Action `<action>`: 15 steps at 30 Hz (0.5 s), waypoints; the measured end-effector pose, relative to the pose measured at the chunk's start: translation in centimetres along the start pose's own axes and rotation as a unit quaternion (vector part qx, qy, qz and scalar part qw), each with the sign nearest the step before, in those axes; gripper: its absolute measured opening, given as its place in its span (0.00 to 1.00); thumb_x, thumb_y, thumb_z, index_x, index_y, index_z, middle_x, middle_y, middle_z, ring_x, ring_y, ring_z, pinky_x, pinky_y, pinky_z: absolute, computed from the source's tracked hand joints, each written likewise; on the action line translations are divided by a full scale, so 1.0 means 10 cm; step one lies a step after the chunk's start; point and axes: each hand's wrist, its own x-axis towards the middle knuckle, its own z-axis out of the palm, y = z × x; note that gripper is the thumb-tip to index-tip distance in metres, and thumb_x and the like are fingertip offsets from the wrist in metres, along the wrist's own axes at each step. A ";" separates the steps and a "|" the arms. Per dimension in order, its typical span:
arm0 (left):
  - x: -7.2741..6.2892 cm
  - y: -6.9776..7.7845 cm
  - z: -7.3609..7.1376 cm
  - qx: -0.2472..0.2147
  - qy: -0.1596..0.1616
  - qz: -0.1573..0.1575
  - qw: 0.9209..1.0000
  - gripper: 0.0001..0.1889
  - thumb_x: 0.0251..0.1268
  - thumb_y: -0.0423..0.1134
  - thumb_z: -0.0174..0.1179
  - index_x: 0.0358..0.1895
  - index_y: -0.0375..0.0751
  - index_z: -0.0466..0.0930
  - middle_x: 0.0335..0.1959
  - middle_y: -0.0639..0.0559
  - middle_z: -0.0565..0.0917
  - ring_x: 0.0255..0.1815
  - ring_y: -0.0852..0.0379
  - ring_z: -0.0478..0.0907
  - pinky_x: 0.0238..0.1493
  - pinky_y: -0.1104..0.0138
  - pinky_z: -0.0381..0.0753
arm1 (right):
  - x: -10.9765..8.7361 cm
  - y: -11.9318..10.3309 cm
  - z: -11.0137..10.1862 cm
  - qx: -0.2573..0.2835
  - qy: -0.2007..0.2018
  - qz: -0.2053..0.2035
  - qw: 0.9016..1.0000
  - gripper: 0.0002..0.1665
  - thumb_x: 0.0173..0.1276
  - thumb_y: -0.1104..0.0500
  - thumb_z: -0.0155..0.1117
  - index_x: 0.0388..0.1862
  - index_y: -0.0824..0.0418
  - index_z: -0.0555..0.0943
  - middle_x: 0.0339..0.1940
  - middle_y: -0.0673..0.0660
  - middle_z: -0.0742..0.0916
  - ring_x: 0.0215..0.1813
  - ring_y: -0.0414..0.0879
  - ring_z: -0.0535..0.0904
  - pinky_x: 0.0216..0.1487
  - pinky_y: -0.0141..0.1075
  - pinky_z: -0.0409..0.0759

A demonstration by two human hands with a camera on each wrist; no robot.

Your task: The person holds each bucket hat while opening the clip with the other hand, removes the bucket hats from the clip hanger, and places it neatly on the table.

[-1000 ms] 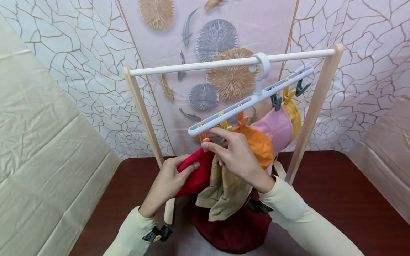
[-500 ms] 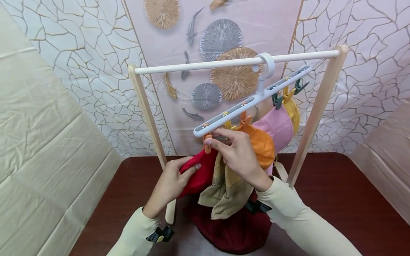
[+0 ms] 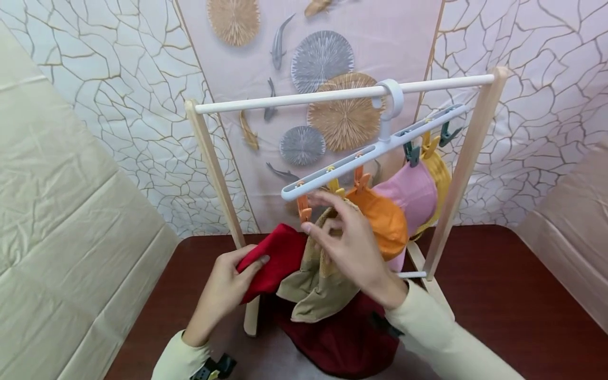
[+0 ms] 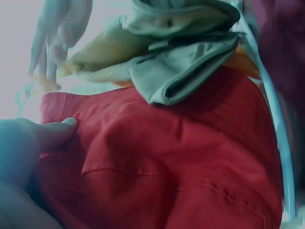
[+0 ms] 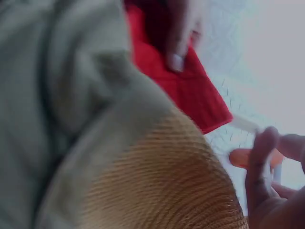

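Observation:
My left hand point(image 3: 228, 285) pinches the edge of a red fabric hat point(image 3: 277, 253) between thumb and fingers. The hat is apart from the orange clip point(image 3: 304, 208), which hangs at the near end of a pale blue clip hanger point(image 3: 328, 174). Close beside that clip is my right hand point(image 3: 351, 248), its thumb and forefinger spread apart with nothing pinched between them. A tan hat with a woven crown point(image 3: 318, 290) hangs just behind the red one, partly covered by my right hand. In the left wrist view the red hat point(image 4: 157, 157) shows stitched seams.
An orange hat point(image 3: 382, 221), a pink hat point(image 3: 410, 190) and a yellow hat point(image 3: 439, 174) hang farther along the hanger. It hooks over a white rod point(image 3: 285, 100) on wooden posts point(image 3: 467, 174). A dark red hat-like item point(image 3: 347, 343) lies beneath on the table point(image 3: 499, 295).
The red hat has come off the orange clip and moved left and down with my left hand. My right fingers have let go of the clip.

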 end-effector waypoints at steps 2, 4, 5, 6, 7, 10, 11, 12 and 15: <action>-0.06 -0.01 -0.08 -0.003 0.010 0.000 1.000 0.05 0.71 0.34 0.70 0.45 0.49 0.90 0.31 0.52 0.87 0.29 0.56 0.80 0.30 0.67 0.81 | -0.17 0.04 0.05 -0.017 0.016 -0.044 0.999 0.27 0.68 0.69 0.74 0.64 0.64 0.79 0.54 0.58 0.86 0.24 0.43 0.81 0.20 0.32 0.80; -0.10 -0.01 -0.14 -0.003 0.018 -0.001 1.000 0.06 0.70 0.35 0.70 0.46 0.50 0.90 0.32 0.53 0.87 0.29 0.56 0.81 0.30 0.66 0.82 | -0.31 0.10 0.10 -0.032 0.016 -0.080 0.996 0.23 0.67 0.72 0.74 0.60 0.65 0.81 0.49 0.58 0.85 0.32 0.42 0.84 0.28 0.31 0.84; -0.12 -0.01 -0.16 -0.003 0.021 -0.002 1.000 0.07 0.70 0.35 0.71 0.46 0.50 0.90 0.32 0.53 0.87 0.30 0.56 0.82 0.30 0.66 0.82 | -0.37 0.13 0.12 -0.041 0.009 -0.086 0.995 0.22 0.67 0.72 0.74 0.59 0.64 0.81 0.47 0.57 0.85 0.36 0.42 0.85 0.32 0.31 0.86; -0.14 0.00 -0.19 -0.002 0.023 -0.002 1.000 0.07 0.70 0.35 0.71 0.46 0.49 0.90 0.32 0.53 0.87 0.30 0.56 0.82 0.30 0.66 0.83 | -0.42 0.16 0.14 -0.054 0.002 -0.093 0.994 0.21 0.68 0.71 0.74 0.58 0.64 0.82 0.46 0.57 0.85 0.40 0.42 0.84 0.36 0.31 0.86; -0.16 0.01 -0.20 -0.001 0.026 0.000 1.000 0.07 0.70 0.34 0.71 0.46 0.49 0.90 0.33 0.53 0.87 0.30 0.56 0.82 0.30 0.65 0.83 | -0.45 0.18 0.15 -0.062 -0.007 -0.096 0.993 0.20 0.68 0.71 0.74 0.57 0.63 0.82 0.45 0.57 0.85 0.41 0.41 0.84 0.38 0.31 0.86; -0.22 0.04 -0.25 -0.001 0.035 0.006 0.999 0.07 0.70 0.35 0.71 0.47 0.49 0.90 0.33 0.54 0.87 0.31 0.56 0.82 0.29 0.65 0.83 | -0.52 0.25 0.16 -0.071 -0.025 -0.109 0.991 0.19 0.69 0.70 0.73 0.57 0.62 0.82 0.46 0.56 0.86 0.42 0.40 0.84 0.42 0.32 0.86; -0.24 0.05 -0.27 -0.001 0.038 0.010 0.999 0.06 0.70 0.36 0.71 0.47 0.50 0.90 0.33 0.54 0.88 0.32 0.56 0.82 0.30 0.66 0.83 | -0.53 0.26 0.16 -0.073 -0.028 -0.113 0.991 0.19 0.69 0.70 0.73 0.57 0.62 0.82 0.46 0.56 0.86 0.42 0.40 0.84 0.42 0.32 0.86; -0.26 0.07 -0.29 -0.001 0.041 0.013 0.999 0.06 0.70 0.37 0.71 0.47 0.50 0.90 0.33 0.55 0.88 0.32 0.56 0.82 0.29 0.66 0.83 | -0.54 0.27 0.15 -0.073 -0.030 -0.113 0.990 0.19 0.69 0.70 0.73 0.57 0.62 0.82 0.47 0.56 0.86 0.41 0.40 0.84 0.43 0.32 0.86; -0.29 0.11 -0.39 0.006 0.050 0.022 0.998 0.06 0.70 0.37 0.71 0.46 0.51 0.90 0.32 0.56 0.87 0.31 0.57 0.82 0.28 0.67 0.82 | -0.54 0.30 0.15 -0.075 -0.044 -0.110 0.990 0.21 0.70 0.69 0.72 0.61 0.62 0.82 0.50 0.55 0.87 0.43 0.43 0.85 0.45 0.34 0.87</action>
